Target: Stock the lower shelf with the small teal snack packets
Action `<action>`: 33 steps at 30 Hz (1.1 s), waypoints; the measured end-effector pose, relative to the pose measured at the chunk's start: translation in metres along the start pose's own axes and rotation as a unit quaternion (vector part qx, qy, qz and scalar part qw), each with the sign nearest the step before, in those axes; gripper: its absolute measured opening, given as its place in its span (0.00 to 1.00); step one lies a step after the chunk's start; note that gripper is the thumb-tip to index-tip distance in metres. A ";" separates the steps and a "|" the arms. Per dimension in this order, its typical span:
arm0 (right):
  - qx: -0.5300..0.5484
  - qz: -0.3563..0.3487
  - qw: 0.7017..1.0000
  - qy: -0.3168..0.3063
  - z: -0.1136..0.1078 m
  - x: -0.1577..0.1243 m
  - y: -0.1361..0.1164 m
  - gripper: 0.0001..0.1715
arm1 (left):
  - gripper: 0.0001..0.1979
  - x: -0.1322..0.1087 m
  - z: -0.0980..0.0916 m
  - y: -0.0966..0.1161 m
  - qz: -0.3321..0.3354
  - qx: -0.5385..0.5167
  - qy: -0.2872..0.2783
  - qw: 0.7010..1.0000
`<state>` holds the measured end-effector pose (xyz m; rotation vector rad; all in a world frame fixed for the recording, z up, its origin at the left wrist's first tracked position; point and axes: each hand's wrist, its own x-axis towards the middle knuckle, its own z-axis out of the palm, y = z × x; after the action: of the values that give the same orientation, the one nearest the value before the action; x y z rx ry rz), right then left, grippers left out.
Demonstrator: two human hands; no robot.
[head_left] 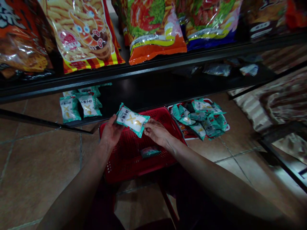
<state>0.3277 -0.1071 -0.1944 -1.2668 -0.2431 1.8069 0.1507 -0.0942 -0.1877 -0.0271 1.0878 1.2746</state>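
Observation:
Between my two hands is a small teal-and-white snack packet (132,119), printed side up, above a red plastic basket (134,169). My left hand (111,131) grips its left end, and my right hand (155,130) pinches its right end. Another teal packet (150,152) lies in the basket. To the right, a shallow tray (227,127) holds a heap of similar packets (199,116). Several matching packets (90,105) stand in rows at the left end of the lower black shelf (139,92).
Large snack bags (153,28) fill the upper shelf, whose black front edge (144,68) crosses above my hands. A few small packets (217,69) lie farther right on the lower shelf. Striped cloth (275,102) and a dark metal frame (275,143) are at the right, over a tiled floor (48,166).

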 end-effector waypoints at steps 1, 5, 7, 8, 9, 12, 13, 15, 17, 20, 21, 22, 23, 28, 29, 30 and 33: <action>-0.003 -0.001 1.000 0.004 -0.001 0.001 0.000 0.14 | 0.05 0.000 0.000 0.001 -0.003 0.009 -0.008 1.000; -0.013 -0.013 1.000 0.021 -0.003 0.002 0.000 0.14 | 0.05 0.005 -0.002 0.003 0.008 0.055 -0.025 0.998; -0.020 -0.014 0.999 0.025 -0.003 0.002 0.000 0.14 | 0.05 0.007 -0.003 0.002 0.032 0.075 -0.026 0.996; -0.025 -0.012 0.999 0.026 -0.004 0.002 0.000 0.14 | 0.04 0.006 -0.003 0.001 0.043 0.083 -0.025 0.995; -0.030 -0.010 0.999 0.026 -0.004 0.003 0.001 0.14 | 0.04 0.006 -0.002 0.001 0.053 0.089 -0.022 0.994; -0.040 -0.008 0.998 0.041 -0.006 0.004 0.002 0.14 | 0.03 0.002 0.001 0.000 0.076 0.097 0.000 0.992; -0.043 -0.010 0.998 0.042 -0.007 0.005 0.003 0.14 | 0.04 0.001 0.001 0.000 0.081 0.100 0.006 0.992; -0.051 -0.018 0.998 0.038 -0.008 0.006 0.004 0.14 | 0.04 0.000 0.002 0.000 0.092 0.108 0.011 0.990; -0.059 -0.025 0.998 0.030 -0.009 0.007 0.005 0.13 | 0.04 0.001 0.001 0.000 0.111 0.118 0.012 0.987; -0.067 -0.033 0.997 0.022 -0.009 0.008 0.004 0.11 | 0.04 0.004 -0.001 0.000 0.148 0.130 0.016 0.980; -0.069 -0.034 0.997 0.016 -0.009 0.008 0.003 0.11 | 0.05 0.004 -0.001 0.000 0.156 0.133 0.015 0.979; -0.069 -0.032 0.997 0.009 -0.008 0.009 0.003 0.10 | 0.05 0.004 -0.001 0.000 0.164 0.136 0.013 0.977; -0.067 -0.027 0.997 0.004 -0.009 0.010 0.002 0.10 | 0.05 0.003 -0.001 0.000 0.170 0.139 0.007 0.976; -0.028 0.030 0.999 0.021 -0.010 0.014 0.002 0.13 | 0.06 -0.001 0.004 0.003 0.202 0.169 -0.016 0.965; -0.025 0.042 0.999 0.018 -0.011 0.015 0.003 0.13 | 0.06 -0.001 0.004 0.003 0.206 0.173 -0.016 0.963; -0.024 0.052 0.998 0.011 -0.012 0.016 0.004 0.12 | 0.06 -0.001 0.005 0.004 0.206 0.175 -0.015 0.963; -0.018 0.083 0.996 -0.002 -0.012 0.018 0.008 0.11 | 0.06 0.000 0.004 0.005 0.178 0.167 -0.011 0.970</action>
<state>0.3322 -0.1024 -0.2165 -1.3429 -0.1765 1.9540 0.1498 -0.0901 -0.1828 0.4526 1.3155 1.3858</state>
